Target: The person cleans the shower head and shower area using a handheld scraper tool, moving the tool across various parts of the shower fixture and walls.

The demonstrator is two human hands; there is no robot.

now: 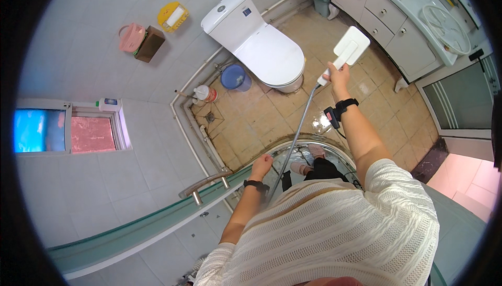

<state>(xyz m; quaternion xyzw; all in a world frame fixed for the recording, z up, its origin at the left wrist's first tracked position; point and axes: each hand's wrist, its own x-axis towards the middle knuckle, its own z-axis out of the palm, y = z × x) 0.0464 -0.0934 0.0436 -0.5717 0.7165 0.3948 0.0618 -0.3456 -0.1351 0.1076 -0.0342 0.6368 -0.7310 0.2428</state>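
Observation:
My right hand (338, 76) grips the handle of a white rectangular shower head (353, 44), held out over the tiled floor to the right of the toilet. From the handle's end, a grey shower hose (300, 129) runs down past my front, its lower end hidden beside my body. My left hand (262, 167) is curled into a loose fist with nothing visible in it. It is close to the edge of the glass shower door (157, 223), to the left of the hose. Black straps circle both wrists, and a small device hangs from the right one.
Ahead stands a white toilet (270, 50) with its lid down. A blue bucket (235, 78) and a white-and-red container (206, 93) are beside it. A vanity cabinet (396, 27) is at right. A curved shower threshold (333, 141) crosses near my slippers; the tiled floor (251, 117) shines wet.

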